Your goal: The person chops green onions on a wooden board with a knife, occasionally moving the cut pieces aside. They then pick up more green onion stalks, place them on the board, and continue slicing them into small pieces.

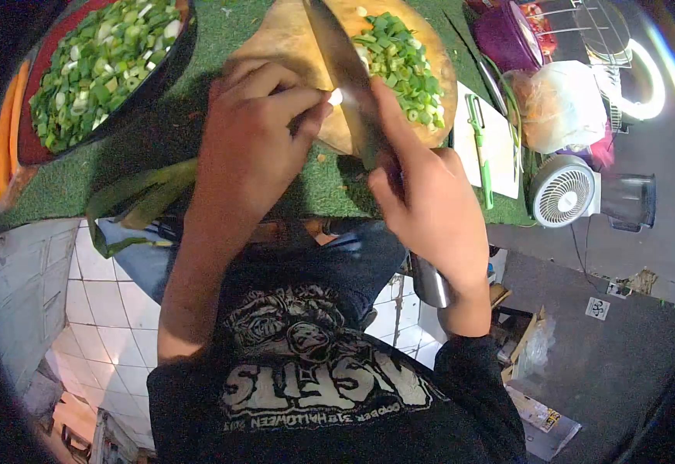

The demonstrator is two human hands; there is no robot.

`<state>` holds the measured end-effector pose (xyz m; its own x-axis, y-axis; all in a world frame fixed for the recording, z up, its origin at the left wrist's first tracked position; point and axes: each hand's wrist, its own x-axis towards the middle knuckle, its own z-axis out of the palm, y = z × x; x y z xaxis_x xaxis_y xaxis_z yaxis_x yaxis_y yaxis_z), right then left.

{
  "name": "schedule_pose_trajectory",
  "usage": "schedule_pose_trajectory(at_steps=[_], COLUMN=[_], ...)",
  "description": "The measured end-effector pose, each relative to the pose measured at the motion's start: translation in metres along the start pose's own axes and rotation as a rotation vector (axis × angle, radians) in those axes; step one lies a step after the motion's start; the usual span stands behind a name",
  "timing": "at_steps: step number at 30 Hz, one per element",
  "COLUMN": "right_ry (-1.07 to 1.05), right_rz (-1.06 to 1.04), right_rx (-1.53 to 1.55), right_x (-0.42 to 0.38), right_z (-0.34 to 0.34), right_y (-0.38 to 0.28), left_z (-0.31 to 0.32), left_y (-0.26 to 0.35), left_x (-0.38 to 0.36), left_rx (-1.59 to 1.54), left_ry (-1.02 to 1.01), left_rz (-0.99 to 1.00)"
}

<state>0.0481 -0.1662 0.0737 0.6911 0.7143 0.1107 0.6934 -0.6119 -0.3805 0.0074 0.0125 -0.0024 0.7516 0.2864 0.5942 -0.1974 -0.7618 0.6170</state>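
Note:
My right hand (430, 189) is wrapped round the metal handle of a large kitchen knife (340, 54), its index finger along the blade. The blade lies over a round wooden cutting board (275, 35) and points away from me. My left hand (264, 131) is closed on a green onion, whose white cut end (336, 97) pokes out at the fingertips, close to the blade. Long green leaves (140, 197) trail from behind my left forearm over the table edge; the stretch between is hidden. Chopped green onion (403, 69) is heaped on the board's right side.
A dark red-lined bowl of chopped green onion (105, 73) stands at left, beside carrots (5, 139). At right, a green-handled peeler (480, 147) lies on a white board (500, 139). Beyond are a small fan (564, 193), a plastic bag (558, 104) and a purple container (507, 35).

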Motion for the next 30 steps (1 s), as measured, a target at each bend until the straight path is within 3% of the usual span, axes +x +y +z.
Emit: schedule_pose_trajectory(at_steps=[2,6,12,14,22,27,30], right_ry=[0.013,-0.043,0.016,-0.083,-0.071,-0.203,-0.206], right_rz=[-0.039,0.102,0.000,0.150,0.114,0.229,0.192], right_rx=[0.006,-0.029,0.034,-0.011,0.017,-0.046,-0.086], right_x=[-0.001,0.000,-0.003,-0.003,-0.007,-0.013,-0.011], right_z=[0.003,-0.007,-0.001,-0.013,-0.010,-0.014,-0.008], right_y=[0.003,-0.009,-0.006,-0.017,-0.020,-0.032,-0.031], left_z=[-0.003,-0.006,-0.005,-0.004,0.001,-0.005,-0.002], left_y=[0.002,0.003,0.002,0.001,-0.002,0.002,0.001], left_x=[-0.001,0.002,0.001,0.002,0.000,0.001,0.001], left_rx=[-0.002,0.064,0.058,0.058,0.021,0.067,0.069], left_ry=[-0.010,-0.074,-0.055,-0.040,0.004,-0.040,-0.045], left_rz=[-0.019,-0.032,-0.010,-0.011,0.022,0.009,0.007])
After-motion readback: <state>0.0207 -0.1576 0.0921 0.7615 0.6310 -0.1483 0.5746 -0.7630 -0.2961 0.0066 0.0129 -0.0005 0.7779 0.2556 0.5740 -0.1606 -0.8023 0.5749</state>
